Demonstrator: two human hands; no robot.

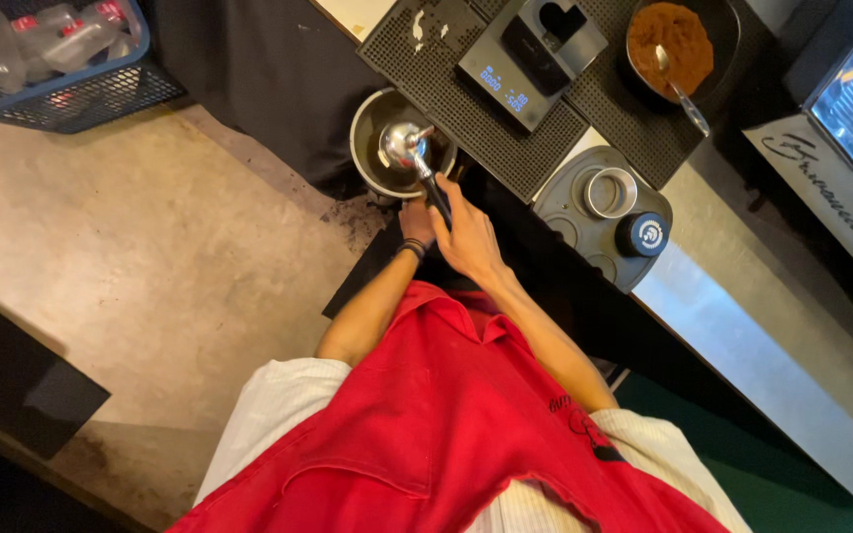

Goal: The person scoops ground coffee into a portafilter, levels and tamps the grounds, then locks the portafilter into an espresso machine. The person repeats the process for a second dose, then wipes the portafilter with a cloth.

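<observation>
A portafilter is held basket-down over a round knock bin at upper centre of the frame, beside the edge of the table. The right hand is closed around the black handle; the left hand lies just behind it, mostly hidden, so whether it is closed cannot be told. A dark band is worn on the left wrist.

For the step to go well, it is judged that the handle should be gripped firmly and the basket kept centred over the bin's mouth, so that nothing lands on the concrete floor, where dark specks are already scattered near the bin.

By count: one portafilter, one knock bin, one digital scale on a black ribbed mat, one dark bowl of brown grounds with one spoon resting in it, and one grey tamping station carrying one metal ring and one black tamper. One blue wire basket of clear bottles is seen at upper left; the bottles cannot be counted surely.
</observation>
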